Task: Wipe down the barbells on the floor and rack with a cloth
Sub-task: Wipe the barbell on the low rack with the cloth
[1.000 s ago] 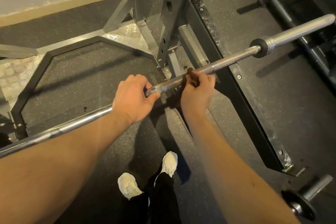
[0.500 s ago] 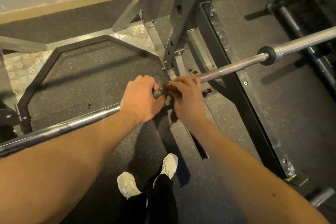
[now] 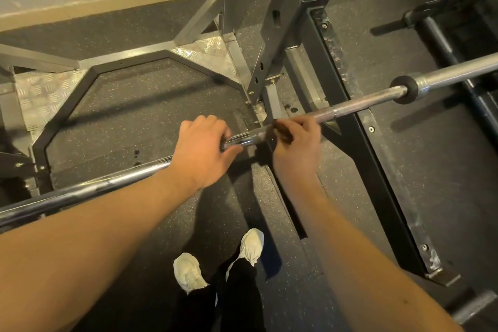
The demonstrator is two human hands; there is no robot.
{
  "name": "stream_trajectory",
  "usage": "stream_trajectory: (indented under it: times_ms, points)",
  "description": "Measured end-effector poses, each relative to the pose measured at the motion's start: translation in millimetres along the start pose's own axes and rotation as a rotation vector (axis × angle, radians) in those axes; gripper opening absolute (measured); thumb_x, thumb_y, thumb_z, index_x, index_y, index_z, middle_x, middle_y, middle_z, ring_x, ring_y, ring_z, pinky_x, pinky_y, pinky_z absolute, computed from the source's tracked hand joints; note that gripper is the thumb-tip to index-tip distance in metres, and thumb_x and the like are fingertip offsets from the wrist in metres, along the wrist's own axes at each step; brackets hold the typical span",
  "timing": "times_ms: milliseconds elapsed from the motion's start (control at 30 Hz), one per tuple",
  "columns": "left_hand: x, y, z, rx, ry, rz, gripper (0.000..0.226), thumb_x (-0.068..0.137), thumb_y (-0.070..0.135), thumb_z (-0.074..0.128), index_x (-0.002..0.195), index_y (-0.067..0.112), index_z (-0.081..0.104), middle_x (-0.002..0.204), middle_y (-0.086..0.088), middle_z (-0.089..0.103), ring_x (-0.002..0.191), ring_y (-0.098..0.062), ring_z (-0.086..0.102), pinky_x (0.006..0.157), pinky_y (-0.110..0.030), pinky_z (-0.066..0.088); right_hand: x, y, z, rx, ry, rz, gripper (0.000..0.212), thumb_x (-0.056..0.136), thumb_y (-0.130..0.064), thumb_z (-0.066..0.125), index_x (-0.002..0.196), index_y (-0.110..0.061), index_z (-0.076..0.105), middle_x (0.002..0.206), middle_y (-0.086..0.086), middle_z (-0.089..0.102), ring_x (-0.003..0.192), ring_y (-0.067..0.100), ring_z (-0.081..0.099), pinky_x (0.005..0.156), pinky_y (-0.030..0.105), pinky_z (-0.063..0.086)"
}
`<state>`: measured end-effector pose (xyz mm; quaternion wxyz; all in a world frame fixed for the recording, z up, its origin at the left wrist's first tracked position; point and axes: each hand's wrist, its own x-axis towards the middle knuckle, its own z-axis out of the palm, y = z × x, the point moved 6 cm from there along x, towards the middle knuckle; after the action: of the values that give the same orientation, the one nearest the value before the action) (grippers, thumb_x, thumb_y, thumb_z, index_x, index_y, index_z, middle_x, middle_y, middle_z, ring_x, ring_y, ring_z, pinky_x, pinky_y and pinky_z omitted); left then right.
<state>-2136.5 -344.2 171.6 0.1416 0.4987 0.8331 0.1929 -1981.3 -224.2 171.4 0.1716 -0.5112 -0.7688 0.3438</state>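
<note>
The right hand (image 3: 295, 143) has slid away from the left hand (image 3: 202, 151) along the barbell (image 3: 358, 105), which crosses just in front of the rack upright (image 3: 291, 35). Its grip pinches a dark cloth (image 3: 281, 129) against the shaft; the left grip wraps the bare bar. Wiping is underway. Next, likely a stroke past the upright toward the sleeve (image 3: 458, 73).

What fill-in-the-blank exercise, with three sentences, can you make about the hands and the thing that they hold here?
1. The left hand and the right hand hold the same ____.
2. Only the right hand presses a dark brown ____ against it.
3. The person's shoes are ____ in colour.
Missing words: barbell; cloth; white.
</note>
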Motion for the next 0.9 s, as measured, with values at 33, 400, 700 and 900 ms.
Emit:
stream_trajectory:
  times_ms: [33, 400, 700, 900]
  points:
    - [-3, -5, 0, -0.039, -0.005, -0.015, 0.03, 0.092, 0.055, 0.063, 0.094, 0.026, 0.059, 0.09, 0.009, 0.052, 0.091, -0.017, 0.046, 0.091, -0.039, 0.034, -10, -9, 13, 0.029, -0.052, -0.016, 0.031, 0.092, -0.009, 0.072, 0.121, -0.017, 0.068, 0.125, -0.014, 0.045, 0.117, 0.01, 0.053, 0.108, 0.03, 0.05]
    - [-4, -6, -1, -0.087, 0.004, -0.038, 0.028, 0.092, 0.053, 0.066, 0.089, 0.026, 0.058, 0.084, 0.011, 0.049, 0.085, -0.017, 0.045, 0.092, -0.04, 0.037, -14, -17, 11, 0.088, 0.062, 0.112, 0.017, 0.095, -0.015, 0.068, 0.1, -0.029, 0.059, 0.108, -0.021, 0.045, 0.103, -0.002, 0.056, 0.096, 0.013, 0.048]
    - [-3, -5, -1, -0.086, 0.025, -0.046, 0.023, 0.089, 0.048, 0.071, 0.088, 0.027, 0.06, 0.09, 0.007, 0.054, 0.091, -0.017, 0.048, 0.093, -0.04, 0.036, -42, -14, 30, 0.415, 0.292, 0.19, 0.015, 0.096, -0.008, 0.066, 0.097, -0.019, 0.057, 0.104, -0.006, 0.055, 0.095, -0.009, 0.057, 0.081, 0.006, 0.048]
    - [-2, -6, 1, -0.112, 0.023, -0.022, 0.009, 0.09, 0.031, 0.068, 0.087, 0.027, 0.06, 0.091, 0.009, 0.054, 0.095, -0.025, 0.054, 0.091, -0.041, 0.037, -63, -9, 70, 0.738, 0.311, 0.41, 0.01, 0.099, -0.018, 0.065, 0.099, -0.02, 0.055, 0.109, 0.013, 0.059, 0.094, 0.013, 0.068, 0.084, 0.032, 0.061]
